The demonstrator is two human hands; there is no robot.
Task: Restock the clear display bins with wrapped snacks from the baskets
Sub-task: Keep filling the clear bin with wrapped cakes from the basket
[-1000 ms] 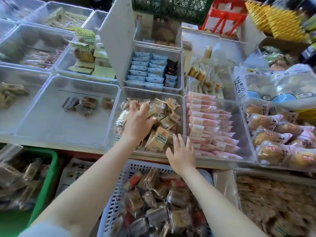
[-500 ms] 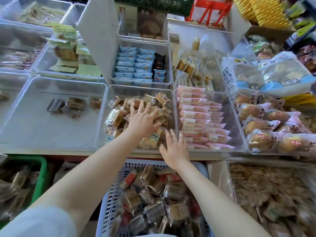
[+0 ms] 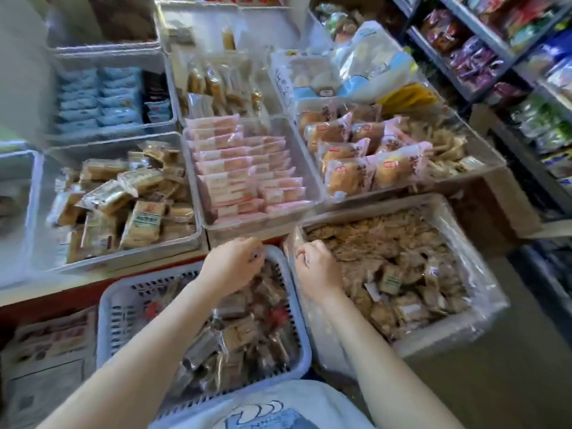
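Observation:
My left hand [image 3: 232,264] hovers with curled fingers over the far right corner of the white lattice basket [image 3: 106,308], which holds dark wrapped snacks [image 3: 247,332]. My right hand [image 3: 318,269] is at the near left edge of a plastic-lined box [image 3: 452,335] of brown wrapped snacks [image 3: 387,252], fingers curled at the liner. Blur hides whether either hand holds anything. Just beyond the hands sit two clear bins: one [image 3: 130,258] of tan wrapped snacks and one [image 3: 247,227] of pink packets.
More clear bins hold blue packets [image 3: 102,97], bread rolls [image 3: 365,156] and bagged sticks [image 3: 216,85]. Shelves of bagged goods [image 3: 495,57] run along the right. A printed carton [image 3: 46,351] lies at the lower left. Bare floor [image 3: 495,382] shows at the lower right.
Both hands have drawn back from the bin of tan snacks toward me. The left now sits over the basket, the right at the lined box. My view has swung right.

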